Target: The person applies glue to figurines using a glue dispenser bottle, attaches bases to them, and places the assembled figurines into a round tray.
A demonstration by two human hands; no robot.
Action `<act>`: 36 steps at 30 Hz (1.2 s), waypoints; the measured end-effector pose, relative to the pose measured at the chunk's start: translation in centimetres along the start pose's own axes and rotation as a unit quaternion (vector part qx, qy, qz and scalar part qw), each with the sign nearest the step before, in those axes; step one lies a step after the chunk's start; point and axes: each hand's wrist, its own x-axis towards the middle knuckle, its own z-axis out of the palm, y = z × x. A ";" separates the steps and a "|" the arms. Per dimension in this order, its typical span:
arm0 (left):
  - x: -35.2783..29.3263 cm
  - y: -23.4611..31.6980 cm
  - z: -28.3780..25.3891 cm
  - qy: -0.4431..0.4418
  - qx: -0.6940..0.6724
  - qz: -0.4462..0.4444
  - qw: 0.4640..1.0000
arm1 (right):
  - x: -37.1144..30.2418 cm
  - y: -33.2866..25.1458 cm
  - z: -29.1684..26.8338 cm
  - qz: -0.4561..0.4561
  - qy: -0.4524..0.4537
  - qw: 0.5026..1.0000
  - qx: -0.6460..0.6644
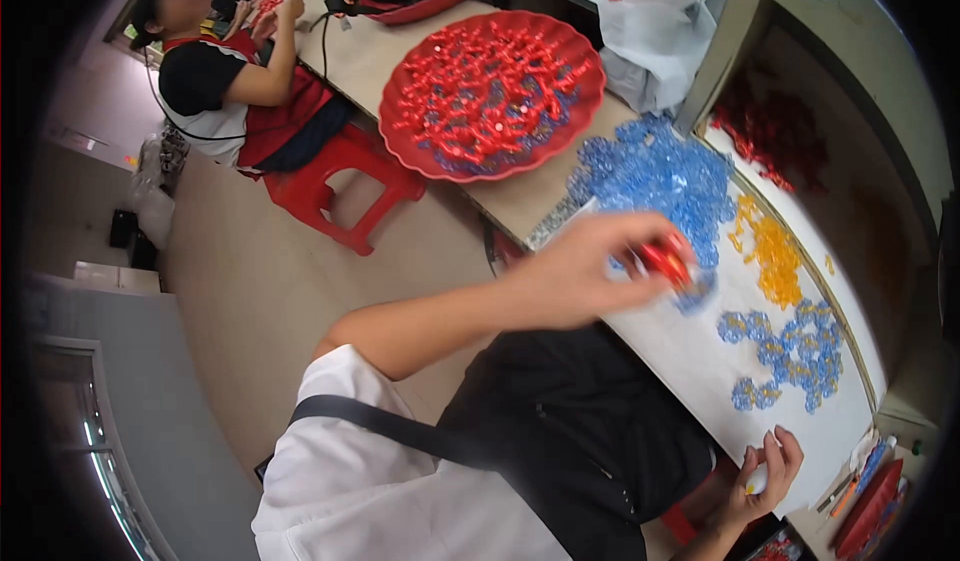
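Observation:
My left hand point(600, 266) is blurred by motion above the near edge of the white work sheet. Its thumb and fingers pinch a shiny red plastic piece point(668, 259); a clear blue piece point(698, 291) shows just beside the fingertips, and I cannot tell whether it is held. Beyond the hand lies a heap of clear blue flower-shaped pieces point(660, 176). My right hand point(768, 476), low at the sheet's near right corner, has its fingers curled round a small white tube with a yellow tip point(756, 479). Close to it are blue pieces with yellow centres point(795, 351).
Small yellow pieces point(770, 251) lie along the sheet's far side. A scalloped red tray point(395, 141) of red and blue pieces stands at the table's left. A red pouch point(868, 511) and pens lie at right. A co-worker point(230, 81) sits on a red stool point(335, 186).

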 end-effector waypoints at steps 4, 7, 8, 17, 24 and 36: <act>1.3 2.5 -11.4 0.283 0.354 0.170 0.875 | -0.6 0.7 -0.5 0.079 -0.010 0.997 -0.012; 3.7 2.1 -20.4 0.327 0.500 0.142 0.790 | -0.2 0.4 -0.3 0.131 -0.016 0.991 -0.004; 4.7 1.2 -23.0 0.278 0.564 0.173 0.759 | 0.1 0.3 -0.1 0.130 -0.025 0.991 -0.006; 6.6 -1.7 -28.2 0.170 0.673 0.067 0.717 | 0.6 -1.2 -0.2 0.081 -0.046 0.995 -0.039; 7.5 -2.1 -28.2 0.082 0.692 -0.010 0.718 | 2.4 -2.4 -0.2 0.051 -0.046 0.997 -0.027; 7.9 -1.9 -28.7 0.010 0.606 -0.088 0.791 | 2.2 -2.5 0.0 0.067 -0.064 0.996 -0.002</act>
